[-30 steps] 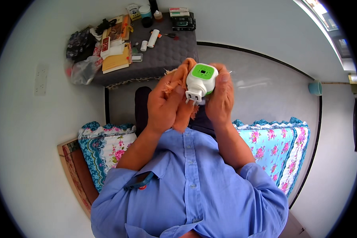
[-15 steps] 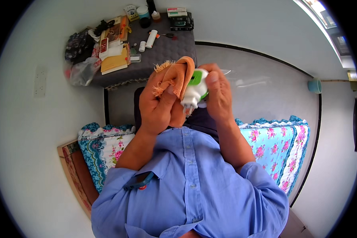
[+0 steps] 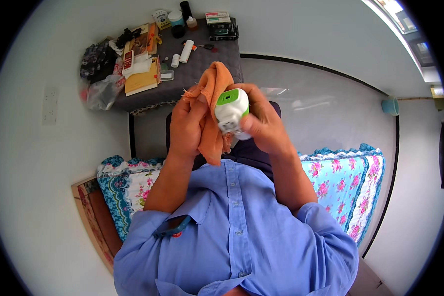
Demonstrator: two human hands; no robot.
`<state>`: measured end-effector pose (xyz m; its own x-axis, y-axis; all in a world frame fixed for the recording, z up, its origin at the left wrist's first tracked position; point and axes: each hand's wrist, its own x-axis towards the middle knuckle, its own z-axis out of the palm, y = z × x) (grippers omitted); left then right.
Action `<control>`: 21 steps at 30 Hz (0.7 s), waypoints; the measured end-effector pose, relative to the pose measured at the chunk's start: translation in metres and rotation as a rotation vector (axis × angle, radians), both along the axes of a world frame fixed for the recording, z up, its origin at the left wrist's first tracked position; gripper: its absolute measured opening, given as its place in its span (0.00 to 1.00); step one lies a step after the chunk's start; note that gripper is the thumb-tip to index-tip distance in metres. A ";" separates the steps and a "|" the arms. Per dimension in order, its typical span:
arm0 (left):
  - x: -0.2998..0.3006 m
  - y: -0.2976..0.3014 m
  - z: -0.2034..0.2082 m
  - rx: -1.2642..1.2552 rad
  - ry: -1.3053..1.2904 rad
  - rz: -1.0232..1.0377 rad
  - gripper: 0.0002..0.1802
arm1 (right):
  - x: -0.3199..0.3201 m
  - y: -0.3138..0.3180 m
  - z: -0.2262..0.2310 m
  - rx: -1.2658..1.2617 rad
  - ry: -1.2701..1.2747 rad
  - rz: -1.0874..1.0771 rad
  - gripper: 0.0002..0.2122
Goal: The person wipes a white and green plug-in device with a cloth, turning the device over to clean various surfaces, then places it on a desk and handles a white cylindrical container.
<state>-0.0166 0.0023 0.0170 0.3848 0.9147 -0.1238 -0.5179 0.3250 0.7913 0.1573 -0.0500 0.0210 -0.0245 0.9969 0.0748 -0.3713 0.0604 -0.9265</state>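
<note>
My left hand [image 3: 187, 126] is closed around a folded orange cloth [image 3: 216, 84] with frayed ends, part of it hanging below the fingers. Against the cloth's right side is a white-and-green plug-in vaporizer [image 3: 238, 101], tilted so its green panel with a small dark slot faces up. My right hand [image 3: 266, 123] grips it from the right, thumb near its lower end and fingers wrapped behind. The blurred plug end points down towards my lap, and something clear shows just under it. Both hands are held above my lap, close together.
Ahead, a grey quilted table [image 3: 197, 74] bears a white tube [image 3: 186, 51], boxes [image 3: 223, 29], envelopes [image 3: 142, 84], a plastic bag [image 3: 103, 91] and bottles. Floral bedding [image 3: 340, 187] lies on both sides of me. A phone [image 3: 175, 225] sits in my shirt pocket.
The vaporizer has turned, its plug prongs now blurred, and moved slightly left. My right hand has shifted left with it. The cloth has been rearranged and hangs lower.
</note>
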 end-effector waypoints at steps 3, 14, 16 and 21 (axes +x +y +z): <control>-0.003 0.001 0.004 0.032 -0.045 -0.008 0.20 | -0.005 -0.004 0.013 -0.019 0.129 0.181 0.43; 0.016 -0.023 0.001 0.026 -0.034 0.105 0.18 | -0.015 0.007 0.002 0.196 -0.110 -0.341 0.35; 0.012 -0.014 -0.004 0.041 -0.030 0.114 0.18 | -0.017 0.006 0.001 0.205 -0.215 -0.371 0.35; 0.004 -0.005 -0.001 0.076 -0.042 0.118 0.19 | -0.016 0.001 0.002 0.173 -0.165 -0.214 0.37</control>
<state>-0.0122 -0.0030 0.0163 0.2778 0.9599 -0.0386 -0.5822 0.2002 0.7880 0.1414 -0.0485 0.0232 0.1587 0.9536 0.2559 -0.1791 0.2827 -0.9423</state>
